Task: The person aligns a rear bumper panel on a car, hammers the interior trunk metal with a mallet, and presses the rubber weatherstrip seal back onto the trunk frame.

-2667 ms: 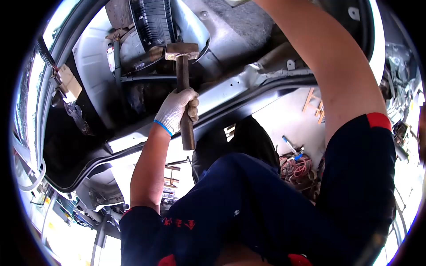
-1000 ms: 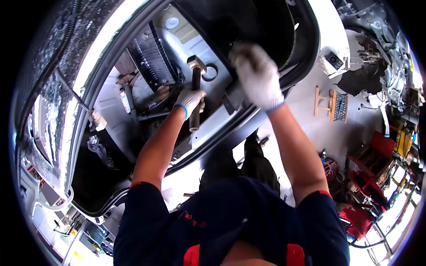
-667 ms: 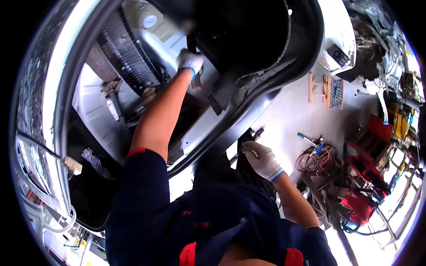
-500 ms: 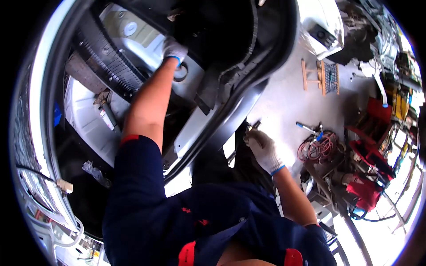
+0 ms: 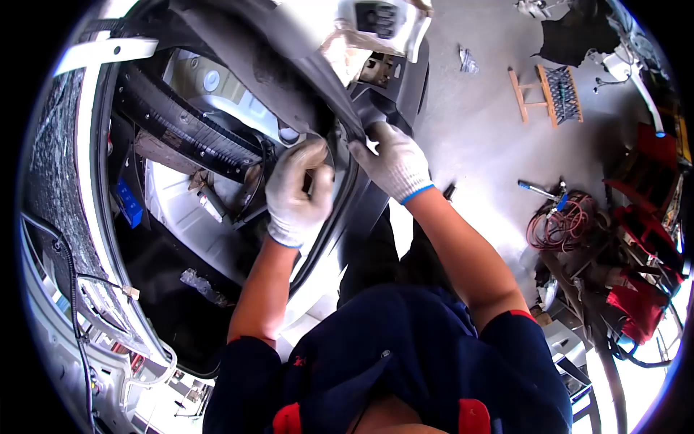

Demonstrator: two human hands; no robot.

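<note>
A dark trim panel (image 5: 267, 69) slants across the opening of a car's luggage area, blurred at its upper part. Pinched between the thumb and fingers of my right hand (image 5: 394, 160), in a white knit glove, is the panel's edge beside the black rubber seal (image 5: 334, 199). My left hand (image 5: 298, 194), gloved too, is just inside the opening with its fingers curled toward the thumb, close to the panel's lower end. What the left fingers hold, if anything, is hidden. Behind that hand lies bare white metal floor (image 5: 242, 116).
A ribbed black sill trim (image 5: 195, 130), a spray can (image 5: 211, 205) and a blue box (image 5: 128, 204) lie within the car. On the workshop floor to the right are a wooden frame (image 5: 555, 94), a coiled red hose (image 5: 564, 220) and a red cloth (image 5: 636, 307).
My left hand has drawn back from deep inside the car toward the opening's edge. My right hand has risen to the trim panel, which now leans farther across the opening. The view has shifted.
</note>
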